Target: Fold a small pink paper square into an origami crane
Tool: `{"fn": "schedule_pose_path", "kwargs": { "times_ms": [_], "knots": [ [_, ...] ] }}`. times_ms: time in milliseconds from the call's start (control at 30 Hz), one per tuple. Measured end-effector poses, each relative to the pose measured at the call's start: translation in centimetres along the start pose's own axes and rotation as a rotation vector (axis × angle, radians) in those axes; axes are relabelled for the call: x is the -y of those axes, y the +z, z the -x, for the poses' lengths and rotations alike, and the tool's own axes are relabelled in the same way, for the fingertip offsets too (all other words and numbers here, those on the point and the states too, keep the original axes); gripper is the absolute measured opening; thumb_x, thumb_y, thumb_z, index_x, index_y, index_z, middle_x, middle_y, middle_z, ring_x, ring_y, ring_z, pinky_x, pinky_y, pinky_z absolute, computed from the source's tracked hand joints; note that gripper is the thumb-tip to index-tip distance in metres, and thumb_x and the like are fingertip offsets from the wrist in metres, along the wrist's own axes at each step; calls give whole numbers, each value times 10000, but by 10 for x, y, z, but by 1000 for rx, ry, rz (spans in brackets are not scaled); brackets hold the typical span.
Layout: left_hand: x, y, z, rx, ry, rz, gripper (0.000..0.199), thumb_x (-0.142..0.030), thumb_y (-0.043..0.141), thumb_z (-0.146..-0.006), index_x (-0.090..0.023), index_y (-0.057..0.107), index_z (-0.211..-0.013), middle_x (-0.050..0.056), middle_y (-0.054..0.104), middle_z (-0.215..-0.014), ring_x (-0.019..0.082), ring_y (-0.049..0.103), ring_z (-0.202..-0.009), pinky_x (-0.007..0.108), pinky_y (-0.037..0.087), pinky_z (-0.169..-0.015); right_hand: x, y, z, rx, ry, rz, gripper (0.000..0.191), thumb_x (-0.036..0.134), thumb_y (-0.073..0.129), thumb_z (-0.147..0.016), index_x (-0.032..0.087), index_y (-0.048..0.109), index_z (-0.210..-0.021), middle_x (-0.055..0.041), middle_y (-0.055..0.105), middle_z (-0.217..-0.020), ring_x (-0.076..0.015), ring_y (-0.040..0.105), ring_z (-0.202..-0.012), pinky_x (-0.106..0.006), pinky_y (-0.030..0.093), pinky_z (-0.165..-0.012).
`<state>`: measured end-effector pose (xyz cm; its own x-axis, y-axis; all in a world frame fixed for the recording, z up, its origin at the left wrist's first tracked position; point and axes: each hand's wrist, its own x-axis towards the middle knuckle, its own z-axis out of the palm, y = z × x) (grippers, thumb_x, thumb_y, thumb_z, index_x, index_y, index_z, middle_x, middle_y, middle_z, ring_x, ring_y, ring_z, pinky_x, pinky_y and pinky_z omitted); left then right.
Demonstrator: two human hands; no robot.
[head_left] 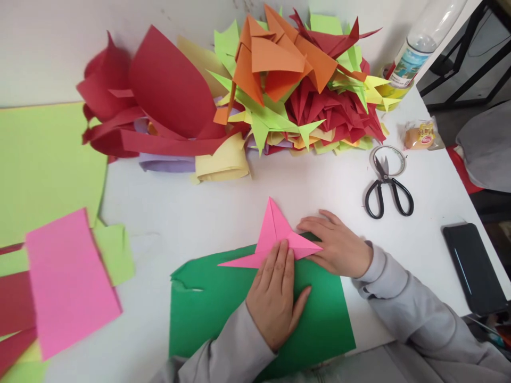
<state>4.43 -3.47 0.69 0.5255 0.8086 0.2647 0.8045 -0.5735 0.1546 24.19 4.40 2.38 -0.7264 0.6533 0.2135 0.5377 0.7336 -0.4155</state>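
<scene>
A folded pink paper shape [274, 226] with several pointed arms rests partly on a green paper sheet [207, 314]. My left hand [275, 298] lies flat over its lower middle, fingers stretched out and thumb apart. To the right is my right hand [339, 243], its fingers extended and spread. The right point of the pink paper overlaps that hand near the thumb; I cannot tell whether it is pinched. The green sheet has a torn, creased corner at its upper left.
Black-handled scissors [385, 183] overlap a tape roll [395, 159] on the white table [159, 213]. A phone [475, 268], wrapped snack [421, 134] and plastic bottle [411, 58] stand rightward. Folded paper pieces [287, 69] pile up behind; a pink sheet [72, 287] lies left.
</scene>
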Motion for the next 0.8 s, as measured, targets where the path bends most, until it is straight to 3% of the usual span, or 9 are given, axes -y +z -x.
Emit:
{"fn": "schedule_pose_path", "kwargs": {
  "times_ms": [300, 600, 700, 800],
  "knots": [
    [1, 2, 3, 11, -6, -6, 695, -364, 467, -912, 41, 264, -1440, 287, 444, -1399, 382, 341, -1364, 462, 370, -1030, -3, -1, 0, 52, 31, 16, 205, 218, 495, -926, 192, 685, -997, -88, 586, -1263, -219, 456, -1237, -456, 273, -1104],
    [5, 0, -2, 23, 41, -25, 692, -391, 439, -917, 47, 283, -1430, 284, 460, -1387, 390, 385, -1328, 459, 364, -1010, -9, -6, 4, 98, 71, 21, 186, 233, 545, -887, 211, 709, -971, -87, 523, -1359, -290, 368, -1326, -523, 259, -1110],
    [6, -3, -5, 46, 65, -48, 682, -422, 419, -918, 47, 334, -1406, 278, 461, -1391, 392, 410, -1308, 454, 357, -1003, -14, -6, 5, 3, 51, -17, 239, 136, 485, -864, 182, 710, -931, -101, 586, -1277, -267, 447, -1263, -497, 338, -1074],
    [7, -5, -7, 51, 79, -71, 646, -430, 417, -914, 52, 426, -1345, 279, 465, -1388, 397, 433, -1282, 452, 349, -998, -14, -9, 5, -189, 125, -53, 363, 60, 380, -872, 168, 673, -1058, -98, 654, -1129, -223, 510, -1182, -432, 430, -1002]
  ]
}}
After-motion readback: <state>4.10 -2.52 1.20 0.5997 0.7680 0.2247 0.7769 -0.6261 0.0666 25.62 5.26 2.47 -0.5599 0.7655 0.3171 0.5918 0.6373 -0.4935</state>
